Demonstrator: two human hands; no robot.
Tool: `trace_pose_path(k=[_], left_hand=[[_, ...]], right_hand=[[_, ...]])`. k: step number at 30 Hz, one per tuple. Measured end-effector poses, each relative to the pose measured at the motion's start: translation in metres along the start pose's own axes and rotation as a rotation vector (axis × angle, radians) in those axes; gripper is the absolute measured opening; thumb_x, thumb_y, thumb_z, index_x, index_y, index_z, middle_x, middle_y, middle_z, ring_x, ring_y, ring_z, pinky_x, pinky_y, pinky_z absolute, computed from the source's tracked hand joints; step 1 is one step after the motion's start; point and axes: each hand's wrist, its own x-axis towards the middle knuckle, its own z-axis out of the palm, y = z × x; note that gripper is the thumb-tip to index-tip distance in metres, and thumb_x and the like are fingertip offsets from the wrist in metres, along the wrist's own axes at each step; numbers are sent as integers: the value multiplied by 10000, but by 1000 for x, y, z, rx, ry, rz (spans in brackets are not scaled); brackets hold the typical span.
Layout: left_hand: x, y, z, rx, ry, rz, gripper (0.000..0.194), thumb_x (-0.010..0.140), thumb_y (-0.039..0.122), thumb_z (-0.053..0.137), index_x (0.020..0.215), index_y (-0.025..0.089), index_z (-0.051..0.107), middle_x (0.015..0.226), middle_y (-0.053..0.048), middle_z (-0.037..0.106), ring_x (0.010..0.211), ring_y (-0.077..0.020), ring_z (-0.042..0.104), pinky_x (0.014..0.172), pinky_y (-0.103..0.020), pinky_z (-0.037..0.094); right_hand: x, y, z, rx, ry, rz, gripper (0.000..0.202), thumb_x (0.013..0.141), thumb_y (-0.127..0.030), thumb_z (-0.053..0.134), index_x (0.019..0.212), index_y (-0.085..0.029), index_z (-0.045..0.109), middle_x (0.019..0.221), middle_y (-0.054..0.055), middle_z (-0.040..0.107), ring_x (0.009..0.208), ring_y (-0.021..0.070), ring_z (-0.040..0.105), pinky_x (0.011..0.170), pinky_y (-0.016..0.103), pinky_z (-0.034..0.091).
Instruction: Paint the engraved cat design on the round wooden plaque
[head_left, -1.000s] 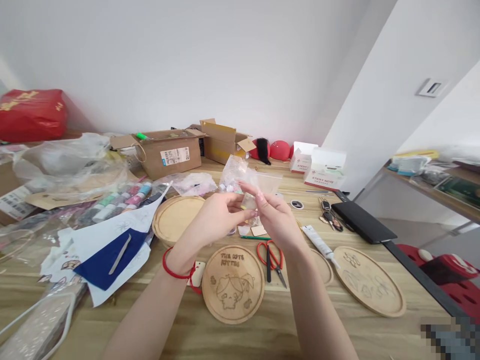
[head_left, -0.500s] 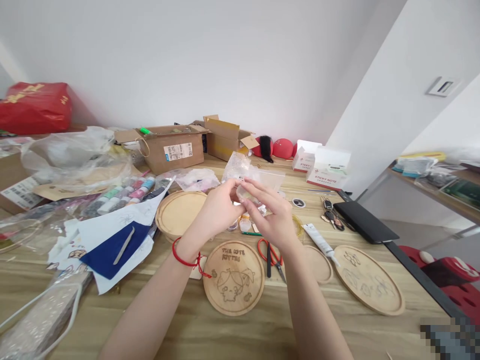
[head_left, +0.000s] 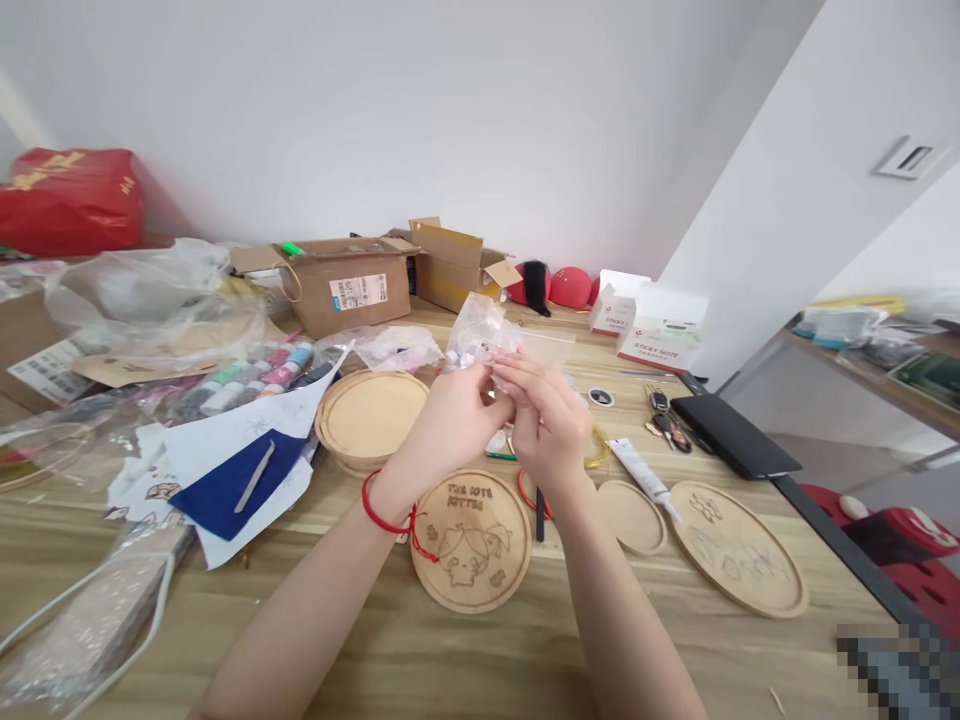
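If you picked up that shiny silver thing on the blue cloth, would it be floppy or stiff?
The tweezers look like metal, so probably stiff, though the arms might squeeze together. They're thin, so likely light. Lying flat on the blue cloth, they probably wouldn't roll.

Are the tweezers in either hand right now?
No, the tweezers lie on the dark blue sheet, away to the left of both the left hand and the right hand.
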Motion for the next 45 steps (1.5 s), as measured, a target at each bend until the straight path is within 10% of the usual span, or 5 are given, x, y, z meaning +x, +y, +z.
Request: trace_pose_path(k=[21,36,45], left_hand=[[9,-14,-24,-27,-258,-26,171,819,279,586,945,187,656,721,6,641,595,-131,567,508,-230,401],[16,-28,-47,-201,-572,-97,380,669,231,712,1049,227,719,938,-31,747,806,-196,696,689,-280,534],[15,-29,-47,-172,-603,-120,452,643,206,708,1092,251,718,863,-18,746,751,-192,688,605,-253,505]], right_hand=[[1,-5,-4,167,-132,610,238,907,-338,586,1053,-235,743,1093,62,754,1033,238,701,936,399,550],[9,8,-12,331,31,1057,312,768,-445,674,835,-143,718,695,67,750,541,170,672,555,296,566],[6,21,-16,355,-188,1182,265,707,-417,706,689,-153,719,666,54,723,484,126,612,440,221,464]])
